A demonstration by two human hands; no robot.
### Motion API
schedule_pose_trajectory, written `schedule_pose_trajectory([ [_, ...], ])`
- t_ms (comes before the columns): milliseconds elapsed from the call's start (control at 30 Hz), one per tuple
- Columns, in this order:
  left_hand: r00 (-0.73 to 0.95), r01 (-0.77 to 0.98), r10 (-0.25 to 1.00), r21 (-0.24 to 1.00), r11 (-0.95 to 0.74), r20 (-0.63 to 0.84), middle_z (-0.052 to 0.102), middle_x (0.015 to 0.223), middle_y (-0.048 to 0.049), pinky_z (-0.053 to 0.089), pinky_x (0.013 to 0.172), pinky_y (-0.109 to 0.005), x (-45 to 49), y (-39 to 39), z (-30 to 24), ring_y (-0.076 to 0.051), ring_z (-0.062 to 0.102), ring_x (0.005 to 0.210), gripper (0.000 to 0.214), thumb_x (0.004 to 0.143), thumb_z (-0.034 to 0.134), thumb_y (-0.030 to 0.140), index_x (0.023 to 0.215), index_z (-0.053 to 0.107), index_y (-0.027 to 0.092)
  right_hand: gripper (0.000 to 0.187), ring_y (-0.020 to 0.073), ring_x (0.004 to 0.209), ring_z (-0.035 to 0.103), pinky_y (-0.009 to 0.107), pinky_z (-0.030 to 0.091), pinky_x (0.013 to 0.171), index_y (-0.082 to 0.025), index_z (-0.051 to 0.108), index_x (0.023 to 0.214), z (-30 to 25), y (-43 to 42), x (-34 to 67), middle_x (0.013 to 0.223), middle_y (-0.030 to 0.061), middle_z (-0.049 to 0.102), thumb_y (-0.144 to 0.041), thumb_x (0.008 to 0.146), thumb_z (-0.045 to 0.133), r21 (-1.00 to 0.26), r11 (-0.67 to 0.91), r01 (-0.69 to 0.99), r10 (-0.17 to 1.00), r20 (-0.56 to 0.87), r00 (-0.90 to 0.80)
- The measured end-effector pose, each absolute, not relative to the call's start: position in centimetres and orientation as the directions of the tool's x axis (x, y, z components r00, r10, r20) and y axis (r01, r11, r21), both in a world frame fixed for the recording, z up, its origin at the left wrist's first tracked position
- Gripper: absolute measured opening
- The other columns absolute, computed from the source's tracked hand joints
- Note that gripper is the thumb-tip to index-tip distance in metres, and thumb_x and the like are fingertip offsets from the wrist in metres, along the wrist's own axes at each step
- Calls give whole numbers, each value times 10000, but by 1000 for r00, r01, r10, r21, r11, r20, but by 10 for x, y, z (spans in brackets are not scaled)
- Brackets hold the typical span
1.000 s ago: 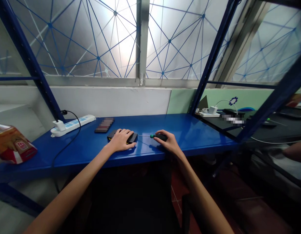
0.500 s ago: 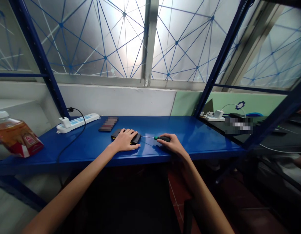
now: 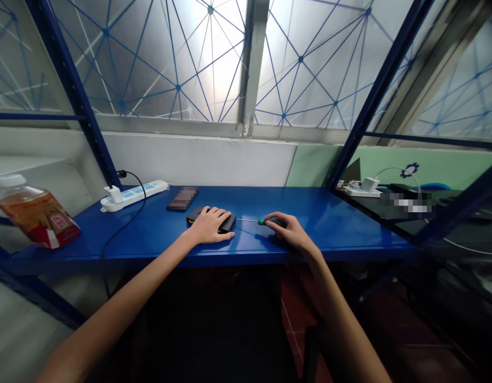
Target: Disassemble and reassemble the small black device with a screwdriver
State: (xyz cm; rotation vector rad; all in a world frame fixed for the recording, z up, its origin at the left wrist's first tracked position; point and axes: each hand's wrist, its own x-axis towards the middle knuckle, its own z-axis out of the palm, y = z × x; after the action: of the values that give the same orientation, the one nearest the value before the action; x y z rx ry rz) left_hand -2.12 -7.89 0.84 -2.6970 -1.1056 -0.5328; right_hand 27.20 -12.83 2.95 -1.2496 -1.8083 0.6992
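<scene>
A flat black box (image 3: 226, 225) with yellow port-like openings along its near side lies on the blue table. My left hand (image 3: 208, 225) is laid over it, fingers across the top and thumb along the near edge, pinning it down. My right hand (image 3: 290, 230) pinches the handle of a screwdriver (image 3: 261, 222), which has a green collar, a dark grip and a thin metal shaft. The shaft points left, level with the tabletop, and its tip meets the box's right end. Whether the tip sits in a screw is too small to tell.
A phone (image 3: 182, 198) lies behind the box. To the left are a white power strip (image 3: 134, 196) with a black cable (image 3: 124, 232) and a bottle of orange drink (image 3: 40, 215). Blue posts (image 3: 379, 80) frame the table; a second power strip (image 3: 361, 192) stands right.
The camera view has shifted slightly, moving everything a little right and up. My right fingers have changed position around the screwdriver handle. My left hand stays on the box.
</scene>
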Motion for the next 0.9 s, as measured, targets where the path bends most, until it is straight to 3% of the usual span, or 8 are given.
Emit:
schedule_pose_trajectory([
  [300,645,718,653,-20,-696,398,608,1303,-141,323,1035,-491,-20,-81,10,-330,537,1168,650,883,465,647,1329,565,185,384,94,403,447,229,349,406,-157,674,911,27,-124,278,514,-19,583,-493,733,725,-847,238,476,970,178,-168],
  [433,621,745,671,-42,-665,405,621,1183,-152,376,954,-462,-19,-83,12,-324,559,1071,640,865,485,654,1277,596,177,386,89,376,447,217,323,385,-166,608,909,29,-122,271,517,-19,604,-470,716,747,-889,219,402,968,146,-205],
  [567,588,780,695,-62,-623,414,617,1108,-154,388,897,-452,-19,-84,13,-325,553,1025,621,862,478,659,1217,616,170,419,93,386,496,211,343,393,-182,569,868,28,-120,260,557,-34,591,-504,692,770,-896,257,361,956,181,-231],
  [767,598,780,699,-83,-620,393,613,1080,-134,381,893,-426,-19,-85,15,-299,554,1001,543,868,491,586,1198,611,173,467,63,346,387,203,257,357,-185,546,758,22,-116,256,506,-45,499,-637,873,510,-869,291,400,955,239,-176],
  [900,607,774,693,-92,-626,388,607,1059,-128,385,881,-419,-20,-85,17,-293,553,980,503,861,507,550,1178,618,176,404,79,419,432,214,332,420,-189,593,847,19,-111,259,585,-31,564,-592,832,606,-823,351,446,936,308,-168],
])
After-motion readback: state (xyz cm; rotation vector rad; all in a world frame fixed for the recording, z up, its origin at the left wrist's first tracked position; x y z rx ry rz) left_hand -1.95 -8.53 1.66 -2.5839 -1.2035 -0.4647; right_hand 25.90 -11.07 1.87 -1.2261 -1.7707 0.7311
